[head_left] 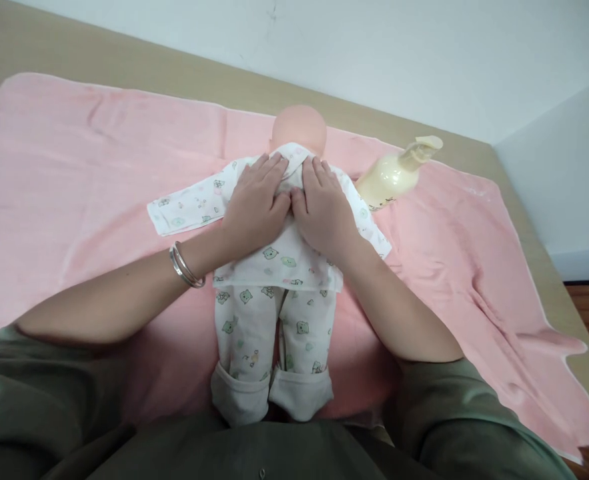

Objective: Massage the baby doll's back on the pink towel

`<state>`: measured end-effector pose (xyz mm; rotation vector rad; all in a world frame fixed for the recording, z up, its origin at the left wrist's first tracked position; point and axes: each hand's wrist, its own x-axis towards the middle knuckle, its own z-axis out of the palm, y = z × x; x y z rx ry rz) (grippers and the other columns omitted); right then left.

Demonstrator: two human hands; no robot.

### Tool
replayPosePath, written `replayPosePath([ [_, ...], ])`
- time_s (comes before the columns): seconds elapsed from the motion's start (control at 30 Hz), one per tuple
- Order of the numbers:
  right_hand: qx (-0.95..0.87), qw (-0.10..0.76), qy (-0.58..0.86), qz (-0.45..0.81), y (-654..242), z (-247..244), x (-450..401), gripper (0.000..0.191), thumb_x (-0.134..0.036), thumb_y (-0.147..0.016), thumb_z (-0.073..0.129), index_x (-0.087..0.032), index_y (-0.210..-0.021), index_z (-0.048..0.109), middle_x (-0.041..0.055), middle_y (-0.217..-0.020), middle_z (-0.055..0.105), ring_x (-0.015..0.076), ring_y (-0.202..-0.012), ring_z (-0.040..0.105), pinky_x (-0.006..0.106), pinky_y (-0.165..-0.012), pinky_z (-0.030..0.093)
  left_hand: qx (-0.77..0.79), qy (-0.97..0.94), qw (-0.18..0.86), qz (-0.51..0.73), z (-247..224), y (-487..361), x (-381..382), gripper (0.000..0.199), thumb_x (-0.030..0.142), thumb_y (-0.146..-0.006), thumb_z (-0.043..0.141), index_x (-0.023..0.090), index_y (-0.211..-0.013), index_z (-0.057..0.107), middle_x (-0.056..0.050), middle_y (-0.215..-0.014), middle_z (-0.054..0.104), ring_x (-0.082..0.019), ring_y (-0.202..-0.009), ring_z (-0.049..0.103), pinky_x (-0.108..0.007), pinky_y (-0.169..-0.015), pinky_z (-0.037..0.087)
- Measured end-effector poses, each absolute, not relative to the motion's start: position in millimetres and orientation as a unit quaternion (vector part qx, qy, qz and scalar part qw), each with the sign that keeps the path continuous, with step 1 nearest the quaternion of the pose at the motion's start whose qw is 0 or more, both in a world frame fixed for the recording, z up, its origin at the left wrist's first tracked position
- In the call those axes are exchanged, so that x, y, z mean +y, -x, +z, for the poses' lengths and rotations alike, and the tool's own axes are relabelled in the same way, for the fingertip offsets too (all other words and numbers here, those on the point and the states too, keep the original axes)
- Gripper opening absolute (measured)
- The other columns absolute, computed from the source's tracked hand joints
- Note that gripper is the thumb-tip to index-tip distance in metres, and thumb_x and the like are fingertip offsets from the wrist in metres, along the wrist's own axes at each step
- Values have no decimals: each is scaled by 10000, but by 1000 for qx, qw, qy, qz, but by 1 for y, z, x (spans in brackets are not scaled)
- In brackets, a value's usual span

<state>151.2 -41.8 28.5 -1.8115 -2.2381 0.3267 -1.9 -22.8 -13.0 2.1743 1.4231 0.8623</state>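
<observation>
Indoor baby-care setting, exact kind unclear: clothed doll (pixel 279 270) on a pink blanket (pixel 74 167), table (pixel 184 80) beneath, pump bottle (pixel 390 179) right, white walls (pixel 374 60) far.

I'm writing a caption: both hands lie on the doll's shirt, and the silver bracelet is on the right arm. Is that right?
No: the head view shows the silver bracelet on the left arm. The left hand and right hand do lie on the shirt.

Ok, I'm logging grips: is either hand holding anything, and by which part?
Nothing appears to be held: the left hand and right hand lie flat on the upper part of the printed shirt on the doll.
</observation>
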Motion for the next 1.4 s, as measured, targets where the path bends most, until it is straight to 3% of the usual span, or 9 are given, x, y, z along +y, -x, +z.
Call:
replayPosePath([
  [0.13,-775,100,619,81,-141,34,-62,669,-284,-1058,356,7,-1659,310,227,-1752,288,365,-1670,223,568,-1384,220,535,-766,220,281,-8,4,-3,652,412,-995,309,89,-1537,471,-136,-1655,480,-300,-1576,388,-506,-1384,239],
  [0.23,-784,109,605,85,-145,33,-57,656,-295,-1059,358,-10,-1650,349,206,-1741,330,348,-1665,251,555,-1387,234,544,-764,208,276,-8,3,-4,700,449,-995,286,44,-1539,463,-181,-1639,483,-336,-1555,399,-544,-1365,260],
  [0.33,-780,138,599,116,-158,25,-35,660,-323,-1059,334,-20,-1644,355,173,-1757,308,309,-1675,232,535,-1397,222,519,-771,188,317,-14,-1,-22,632,449,-1035,331,110,-1552,460,-162,-1669,453,-356,-1603,330,-607,-1364,222],
  [0.47,-767,170,604,135,-168,14,-13,696,-369,-1050,346,-11,-1646,325,171,-1773,261,297,-1687,186,518,-1410,153,493,-788,164,330,-16,-4,-44,556,415,-1056,405,178,-1556,467,-118,-1707,408,-338,-1635,286,-593,-1381,177],
  [0.63,-766,142,614,127,-157,22,-31,688,-336,-1063,335,5,-1658,294,186,-1770,262,309,-1683,200,524,-1408,165,514,-785,202,282,-6,-2,-26,656,374,-997,376,94,-1588,425,-123,-1730,362,-323,-1651,244,-587,-1392,158],
  [0.83,-789,108,601,69,-142,34,-63,658,-279,-1054,360,41,-1629,355,227,-1730,343,359,-1660,262,542,-1399,220,582,-753,199,232,-2,0,-2,777,371,-937,263,-41,-1590,354,-165,-1706,392,-278,-1623,299,-472,-1415,170],
  [1.0,-789,130,589,120,-157,27,-36,667,-264,-1029,331,-4,-1643,348,164,-1759,307,299,-1678,223,525,-1405,211,537,-781,156,277,-7,-3,-32,717,416,-1022,265,-7,-1586,397,-210,-1701,382,-360,-1630,281,-574,-1386,197],
  [1.23,-770,135,613,116,-161,25,-23,701,-302,-1039,355,32,-1652,299,197,-1763,274,320,-1678,214,522,-1409,170,499,-794,180,298,-9,-2,-35,595,351,-1017,422,150,-1576,455,-132,-1717,385,-364,-1644,254,-609,-1375,186],
  [1.4,-775,84,621,80,-143,39,-58,656,-256,-1065,366,43,-1647,318,230,-1738,320,357,-1663,250,525,-1396,229,528,-776,198,282,-10,8,-1,658,342,-973,396,48,-1556,480,-193,-1652,471,-358,-1601,356,-561,-1373,241],
])
